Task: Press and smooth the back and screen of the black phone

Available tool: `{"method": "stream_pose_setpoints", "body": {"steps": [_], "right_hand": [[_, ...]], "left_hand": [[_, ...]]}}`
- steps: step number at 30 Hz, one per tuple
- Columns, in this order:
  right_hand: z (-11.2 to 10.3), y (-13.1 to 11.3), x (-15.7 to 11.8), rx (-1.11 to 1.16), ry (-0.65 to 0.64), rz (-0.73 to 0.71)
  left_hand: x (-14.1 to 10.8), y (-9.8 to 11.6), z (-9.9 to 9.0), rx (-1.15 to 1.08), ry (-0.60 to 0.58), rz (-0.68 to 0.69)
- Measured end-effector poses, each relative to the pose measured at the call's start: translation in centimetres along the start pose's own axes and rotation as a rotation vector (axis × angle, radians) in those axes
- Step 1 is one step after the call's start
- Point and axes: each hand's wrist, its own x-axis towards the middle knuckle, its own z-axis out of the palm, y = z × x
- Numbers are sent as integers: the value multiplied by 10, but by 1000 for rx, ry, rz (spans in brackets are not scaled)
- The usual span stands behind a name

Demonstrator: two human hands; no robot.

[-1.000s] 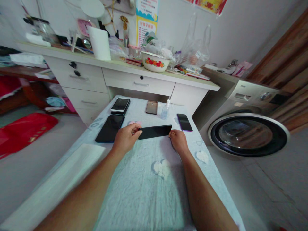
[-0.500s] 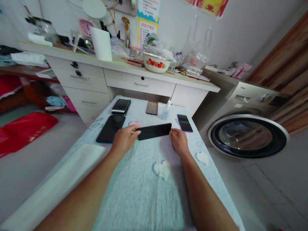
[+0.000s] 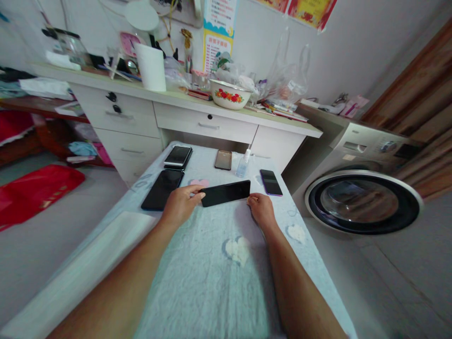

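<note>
A black smartphone [image 3: 226, 193] is held sideways and tilted above the cloth-covered table [image 3: 208, 273], its dark face toward me. My left hand [image 3: 181, 203] pinches its left end between thumb and fingers. At its lower right corner is my right hand [image 3: 262, 208], fingers curled closed; whether they grip the phone's edge or something small is hidden. Left of the phone lies a dark tablet [image 3: 163, 189], partly behind my left hand. Another phone with a purple edge [image 3: 271, 182] rests to the right. Beyond stand a clear spray bottle [image 3: 243, 165] and a phone in a brownish case [image 3: 223, 160].
Stacked devices with a white-framed phone [image 3: 178, 155] on top lie at the far left table corner. A long pale strip [image 3: 84, 273] runs along the left side. Behind is a white desk [image 3: 208, 123] bearing a flowered bowl [image 3: 230, 95]; a washing machine [image 3: 360, 141] stands right.
My right hand has shifted slightly down along the phone's right end. My left hand and the phone have moved very little to the left.
</note>
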Motion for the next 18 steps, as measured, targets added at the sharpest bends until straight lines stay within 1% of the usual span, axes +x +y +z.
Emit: {"method": "stream_pose_setpoints", "body": {"steps": [4,8,13,15,18], "right_hand": [[2,7,3,107,84,63],[5,11,6,294,133,114],[3,1,4,665,128,185],[1,-4,3,743,142,179],[-2,-10,1,785,155,165]], "left_hand": [[0,3,1,2,-14,32],[-2,6,2,25,-18,37],[-3,6,4,65,-19,45],[-3,7,4,83,-21,56],[-3,8,4,107,-29,65]]}}
